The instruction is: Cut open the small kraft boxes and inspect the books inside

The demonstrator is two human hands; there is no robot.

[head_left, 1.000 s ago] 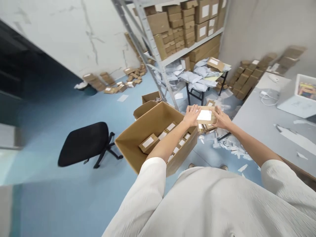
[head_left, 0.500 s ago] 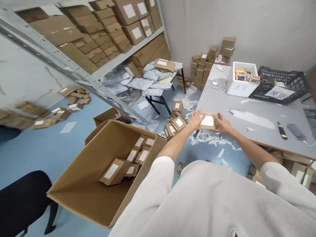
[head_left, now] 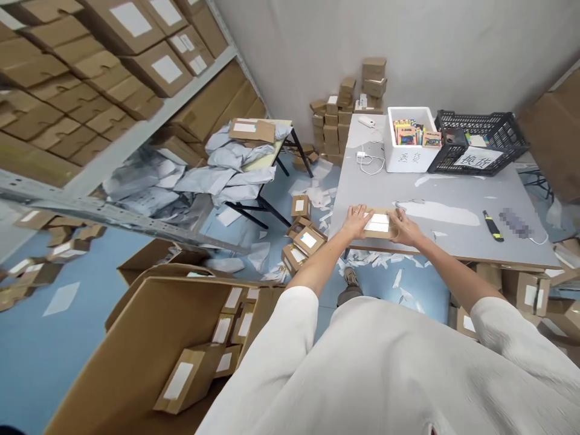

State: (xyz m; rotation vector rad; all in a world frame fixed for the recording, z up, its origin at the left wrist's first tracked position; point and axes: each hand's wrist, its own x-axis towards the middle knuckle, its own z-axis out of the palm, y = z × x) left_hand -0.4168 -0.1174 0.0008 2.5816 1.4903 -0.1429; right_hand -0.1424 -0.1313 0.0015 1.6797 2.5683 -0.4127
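Note:
Between my two hands is a small cardboard box (head_left: 379,225) with a white label on its top, at the near left part of the grey table (head_left: 453,199). My left hand (head_left: 357,222) grips the box's left end, and my right hand (head_left: 405,227) grips its right end. Whether the box rests on the tabletop or is just above it, I cannot tell. To the right on the table lies a black and yellow utility knife (head_left: 492,226). A bare white patch (head_left: 439,211) marks the table just beyond my right hand.
A large open carton (head_left: 131,338) holding several labelled boxes stands at lower left. A white bin (head_left: 410,158) and a black crate (head_left: 480,163) sit at the table's back. Small boxes (head_left: 309,240) and paper scraps (head_left: 376,258) lie on the floor. Metal shelving (head_left: 181,96) rises at left.
My view has turned right, so the carton and shelving shift left. The box in my hands has come from the table's left corner to over the tabletop, still held at both ends.

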